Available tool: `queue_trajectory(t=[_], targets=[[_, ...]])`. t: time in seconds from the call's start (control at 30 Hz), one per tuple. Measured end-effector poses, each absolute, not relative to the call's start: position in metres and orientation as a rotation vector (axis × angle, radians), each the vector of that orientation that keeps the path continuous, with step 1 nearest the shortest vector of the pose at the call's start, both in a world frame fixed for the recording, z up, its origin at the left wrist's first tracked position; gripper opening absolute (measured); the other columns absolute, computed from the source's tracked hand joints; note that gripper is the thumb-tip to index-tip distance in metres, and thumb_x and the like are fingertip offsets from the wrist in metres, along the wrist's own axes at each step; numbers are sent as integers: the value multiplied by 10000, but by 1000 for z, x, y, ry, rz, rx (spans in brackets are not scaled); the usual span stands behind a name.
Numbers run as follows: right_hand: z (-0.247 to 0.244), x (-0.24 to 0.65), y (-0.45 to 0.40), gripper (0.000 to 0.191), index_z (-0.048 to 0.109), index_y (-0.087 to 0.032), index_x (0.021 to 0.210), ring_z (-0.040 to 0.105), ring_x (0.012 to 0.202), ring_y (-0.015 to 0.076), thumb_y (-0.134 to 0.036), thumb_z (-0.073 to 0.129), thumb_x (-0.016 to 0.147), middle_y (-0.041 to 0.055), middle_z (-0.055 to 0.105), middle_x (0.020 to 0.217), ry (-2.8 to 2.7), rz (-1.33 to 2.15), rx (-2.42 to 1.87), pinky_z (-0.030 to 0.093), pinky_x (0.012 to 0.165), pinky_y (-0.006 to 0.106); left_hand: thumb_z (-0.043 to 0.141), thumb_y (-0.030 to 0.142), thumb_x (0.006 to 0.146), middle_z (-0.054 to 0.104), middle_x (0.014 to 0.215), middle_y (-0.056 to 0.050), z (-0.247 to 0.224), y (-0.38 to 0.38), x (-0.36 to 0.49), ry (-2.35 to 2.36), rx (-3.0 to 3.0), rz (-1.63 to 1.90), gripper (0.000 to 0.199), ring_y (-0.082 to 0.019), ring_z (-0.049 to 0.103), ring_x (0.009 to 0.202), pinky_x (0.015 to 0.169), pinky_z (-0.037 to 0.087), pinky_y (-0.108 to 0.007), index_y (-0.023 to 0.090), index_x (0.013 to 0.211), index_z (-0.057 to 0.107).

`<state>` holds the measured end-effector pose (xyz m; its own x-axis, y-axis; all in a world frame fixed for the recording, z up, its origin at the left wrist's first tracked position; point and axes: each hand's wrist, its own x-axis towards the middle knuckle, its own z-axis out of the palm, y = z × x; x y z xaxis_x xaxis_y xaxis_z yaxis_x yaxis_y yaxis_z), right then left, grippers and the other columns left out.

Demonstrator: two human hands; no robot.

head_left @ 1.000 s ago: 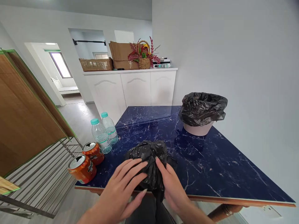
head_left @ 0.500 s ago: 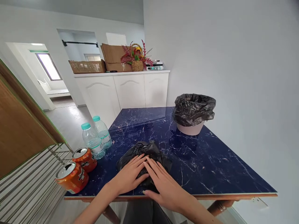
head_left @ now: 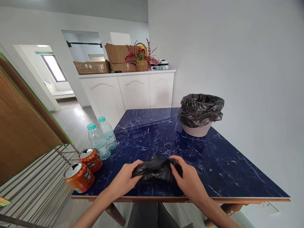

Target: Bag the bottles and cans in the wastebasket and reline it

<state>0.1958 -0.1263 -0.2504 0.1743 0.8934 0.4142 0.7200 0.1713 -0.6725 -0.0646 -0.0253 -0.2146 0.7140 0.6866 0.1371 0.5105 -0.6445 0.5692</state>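
A crumpled black plastic bag [head_left: 155, 171] lies bunched into a long roll near the table's front edge. My left hand [head_left: 129, 177] grips its left end, thumb on the near side and fingers behind. At the other end, my right hand [head_left: 184, 174] pinches the bag between thumb and fingers. To the left stand two orange soda cans, the nearer can [head_left: 79, 179] and the farther can [head_left: 91, 160], both with opened tops. Behind them are two clear bottles with teal caps, a front bottle [head_left: 99, 144] and a rear bottle [head_left: 108, 133].
A pale bin [head_left: 196, 130] lined with a black bag [head_left: 201, 110] stands at the table's right back. The dark blue marbled table [head_left: 147, 136] borders a wall. A metal rack [head_left: 47, 186] is at left; a white cabinet [head_left: 135, 91] carries cardboard boxes and a flower basket [head_left: 142, 65].
My hands were lying flat together on the spread black bag. Now they have moved apart to its two ends and grip it, and the bag is gathered into a narrower roll.
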Motion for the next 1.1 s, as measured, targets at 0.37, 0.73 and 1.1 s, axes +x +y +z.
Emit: queue_trajectory(t=[0.37, 0.73, 1.1], targets=[[-265, 159, -91, 538, 481, -229, 1623, 371, 1581, 376, -446, 414, 1135, 104, 436, 1695, -2194, 39, -1468, 293, 1284, 686, 549, 206, 994, 674, 1373, -119, -206, 10, -62, 981, 2679, 514, 454, -278, 718, 1206, 998, 600, -430, 245, 1445, 522], [-288, 158, -88, 515, 488, -185, 1620, 314, 1615, 307, -281, 386, 1124, 128, 413, 1701, -2251, 111, -1391, 242, 1336, 586, 406, 426, 1127, 597, 1568, -170, -256, -27, -9, 896, 3139, 431, 532, -359, 547, 1473, 1248, 419, -564, 118, 1543, 531], [-285, 161, -87, 567, 366, -253, 1683, 284, 1625, 262, -460, 318, 1157, 60, 322, 1739, -2182, 232, -1397, 252, 1338, 557, 408, 427, 1126, 501, 1654, -135, -279, -17, -52, 1089, 3124, 625, 602, -328, 440, 1556, 1299, 334, -612, 173, 1670, 368]])
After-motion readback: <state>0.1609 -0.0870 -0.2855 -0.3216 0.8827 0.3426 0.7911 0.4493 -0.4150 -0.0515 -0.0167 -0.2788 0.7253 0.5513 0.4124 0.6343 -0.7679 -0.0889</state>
